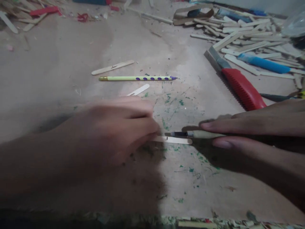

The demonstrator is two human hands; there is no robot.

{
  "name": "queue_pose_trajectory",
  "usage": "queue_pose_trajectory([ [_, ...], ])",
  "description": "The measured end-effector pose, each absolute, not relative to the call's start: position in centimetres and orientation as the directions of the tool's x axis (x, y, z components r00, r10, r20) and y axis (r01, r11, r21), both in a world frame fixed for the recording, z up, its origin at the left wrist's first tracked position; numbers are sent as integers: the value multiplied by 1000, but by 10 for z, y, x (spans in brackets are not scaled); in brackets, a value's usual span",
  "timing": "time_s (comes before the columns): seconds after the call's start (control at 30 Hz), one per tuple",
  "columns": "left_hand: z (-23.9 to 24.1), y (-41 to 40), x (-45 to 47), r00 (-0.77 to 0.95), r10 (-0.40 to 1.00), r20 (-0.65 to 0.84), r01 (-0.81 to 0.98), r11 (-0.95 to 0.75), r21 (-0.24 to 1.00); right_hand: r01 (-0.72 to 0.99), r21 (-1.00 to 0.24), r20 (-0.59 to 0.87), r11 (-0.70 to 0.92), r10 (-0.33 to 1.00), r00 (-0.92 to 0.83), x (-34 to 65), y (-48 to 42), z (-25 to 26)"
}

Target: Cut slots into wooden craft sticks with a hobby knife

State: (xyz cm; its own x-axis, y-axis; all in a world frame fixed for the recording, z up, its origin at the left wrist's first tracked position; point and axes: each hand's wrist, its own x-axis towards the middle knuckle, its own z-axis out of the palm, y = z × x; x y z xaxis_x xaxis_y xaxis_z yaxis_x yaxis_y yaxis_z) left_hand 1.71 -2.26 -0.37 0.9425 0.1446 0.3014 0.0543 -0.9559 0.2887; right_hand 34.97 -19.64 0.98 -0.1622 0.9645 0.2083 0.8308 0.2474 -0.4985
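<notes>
My left hand [124,127], blurred by motion, is closed over one end of a popsicle stick [178,140] lying on the table. The stick's free end points right and bears a small dark mark. My right hand [252,133] grips a carving knife [207,134] with a pale wooden handle and a metal collar. The dark blade lies along the stick's far edge; whether it touches is not clear. Beyond my left hand, a second stick [140,90] is partly hidden. Farther off are a yellow pencil [138,78] with purple dots and another marked stick [113,67].
A red-handled saw [241,86] lies at the right, close to my right hand. Behind it spreads a heap of popsicle sticks [252,38] with a blue tube-like object [264,63] on top. More sticks and red scraps [45,11] lie far left. Green flecks mark the wooden table [202,190].
</notes>
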Motion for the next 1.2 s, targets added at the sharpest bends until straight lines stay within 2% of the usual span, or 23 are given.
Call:
queue_pose_trajectory([
  [0.17, -6, -25, 18, 939, 214, 269, 113, -931, 346, 820, -488, 212, 298, 952, -220, 352, -198, 8],
  [0.43, 0, -26, 16, 945, 183, 271, 87, -940, 331, 819, -391, 191, 420, 908, -374, 360, -195, 8],
  [0.57, -2, -24, 17, 947, 175, 271, 84, -944, 318, 816, -318, 213, 482, 875, -434, 367, -198, 7],
  [0.77, -3, -24, 16, 949, 178, 262, 73, -928, 367, 812, -168, 207, 560, 825, -526, 367, -199, 14],
  [1.0, -1, -25, 17, 952, 168, 258, 54, -916, 398, 813, -205, 198, 545, 836, -511, 370, -198, 14],
  [1.2, -4, -24, 21, 953, 158, 260, 35, -906, 422, 793, -187, 227, 580, 811, -540, 365, -194, 12],
])
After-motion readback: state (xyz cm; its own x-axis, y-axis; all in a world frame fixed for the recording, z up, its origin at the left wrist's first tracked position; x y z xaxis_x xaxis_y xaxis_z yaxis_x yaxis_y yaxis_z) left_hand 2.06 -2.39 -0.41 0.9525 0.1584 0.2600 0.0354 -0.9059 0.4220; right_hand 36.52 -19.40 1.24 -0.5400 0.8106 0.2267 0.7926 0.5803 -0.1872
